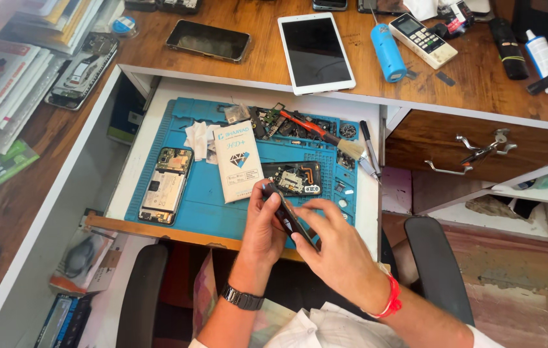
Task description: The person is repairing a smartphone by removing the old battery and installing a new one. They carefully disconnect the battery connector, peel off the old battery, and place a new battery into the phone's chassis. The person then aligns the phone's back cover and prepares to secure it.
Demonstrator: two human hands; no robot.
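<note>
Both my hands hold a dark slim phone part (289, 216) edge-on over the front of a blue repair mat (204, 193). My left hand (262, 227), with a dark wristwatch, grips its upper end. My right hand (340, 243), with a red thread at the wrist, pinches its lower end. Just beyond my fingers a black phone frame with exposed parts (294, 178) lies on the mat. A white flat packet with a diamond mark (238, 161) is to its left, and an opened phone with bare insides (166, 185) lies at the mat's left.
The mat lies on a pull-out white shelf (140, 148). Behind it lie a brush (325, 133), tweezers (369, 154) and small parts. The wooden desk (261, 58) holds a white tablet (316, 51), a dark phone (208, 40), a blue cylinder (387, 53) and a keypad handset (422, 40). Black chair armrests (435, 264) flank me.
</note>
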